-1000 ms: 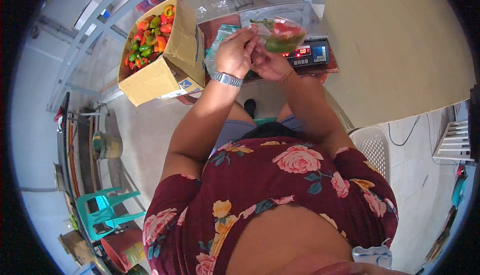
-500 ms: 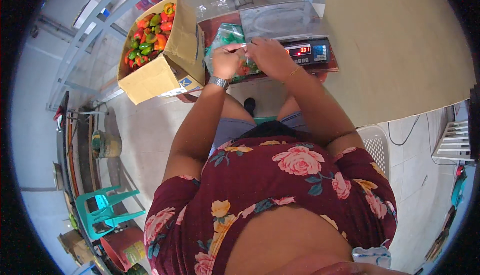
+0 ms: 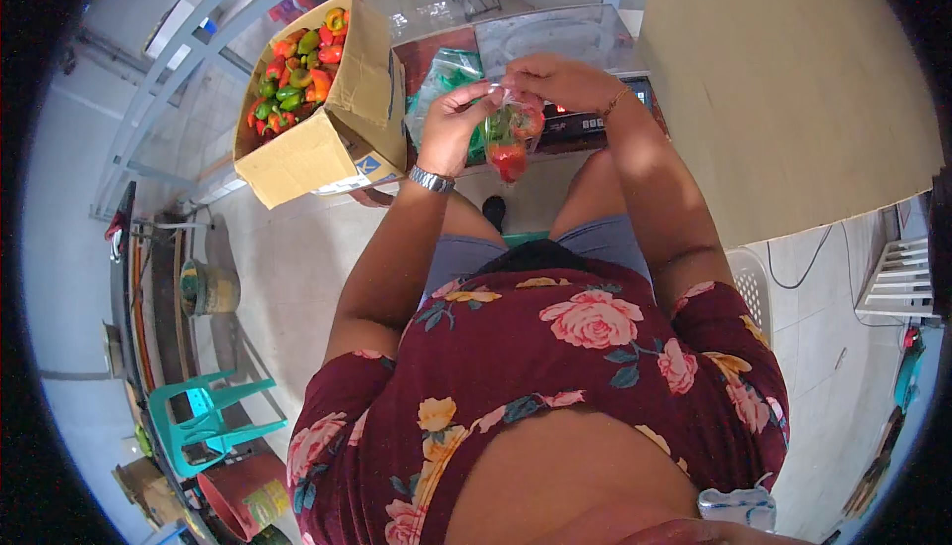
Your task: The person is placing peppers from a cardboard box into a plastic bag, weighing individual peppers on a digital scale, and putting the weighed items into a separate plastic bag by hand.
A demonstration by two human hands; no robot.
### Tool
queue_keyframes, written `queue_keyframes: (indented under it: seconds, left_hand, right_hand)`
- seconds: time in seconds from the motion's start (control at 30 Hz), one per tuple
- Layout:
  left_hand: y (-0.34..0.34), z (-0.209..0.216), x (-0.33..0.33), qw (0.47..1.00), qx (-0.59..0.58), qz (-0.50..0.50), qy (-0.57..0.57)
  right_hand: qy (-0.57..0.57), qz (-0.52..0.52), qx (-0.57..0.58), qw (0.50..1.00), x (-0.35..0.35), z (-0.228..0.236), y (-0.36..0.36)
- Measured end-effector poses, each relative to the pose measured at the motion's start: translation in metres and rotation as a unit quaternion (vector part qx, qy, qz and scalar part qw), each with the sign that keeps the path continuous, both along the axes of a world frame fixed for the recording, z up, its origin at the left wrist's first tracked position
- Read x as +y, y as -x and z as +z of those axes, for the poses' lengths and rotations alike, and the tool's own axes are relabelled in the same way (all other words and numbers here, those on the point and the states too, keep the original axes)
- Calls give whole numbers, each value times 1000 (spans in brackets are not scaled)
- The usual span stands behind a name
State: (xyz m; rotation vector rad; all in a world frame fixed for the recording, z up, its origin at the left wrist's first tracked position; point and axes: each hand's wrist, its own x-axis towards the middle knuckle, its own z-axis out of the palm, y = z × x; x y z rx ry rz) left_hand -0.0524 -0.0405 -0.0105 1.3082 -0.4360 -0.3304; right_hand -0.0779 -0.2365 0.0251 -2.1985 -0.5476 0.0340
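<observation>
A clear plastic bag [image 3: 509, 138] with red and green peppers inside hangs between my hands, over the near edge of the table. My left hand [image 3: 454, 126], with a metal watch at the wrist, pinches the bag's gathered top from the left. At its right side, the fingers of my right hand [image 3: 563, 84] are closed on the same top; their exact grip is partly hidden. Behind my right hand stands a digital scale with a flat metal platter [image 3: 555, 34]; its dark panel [image 3: 577, 128] is partly covered. Green and clear plastic bags [image 3: 448, 79] lie left of the scale.
An open cardboard box [image 3: 367, 79] full of red, green and orange peppers [image 3: 297, 74] stands at the left. A large tan board [image 3: 793, 99] fills the right side. Farther left are a teal plastic chair [image 3: 213, 416], a red bucket [image 3: 238, 495] and a pail [image 3: 213, 287].
Both hands have lifted the bag of peppers off the table, so it now hangs toward me. My right hand has shifted slightly right and up, covering the scale's display.
</observation>
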Motion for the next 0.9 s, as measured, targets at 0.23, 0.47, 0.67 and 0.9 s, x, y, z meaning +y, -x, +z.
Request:
queue_keyframes:
  seconds: [0.23,0.47,0.67,0.9]
  left_hand:
    - [-2,-3,0,994,-95,-15,-48]
    - [17,3,-14,934,-286,169,-131]
    - [18,-6,0,864,-408,170,-241]
    - [18,-27,12,896,-344,-14,-280]
  right_hand:
    - [-52,-43,-8,998,10,0,5]
    - [11,-122,-34,992,25,10,11]
    - [-35,-121,-94,988,33,-10,9]
    - [87,-115,-13,989,38,-12,23]
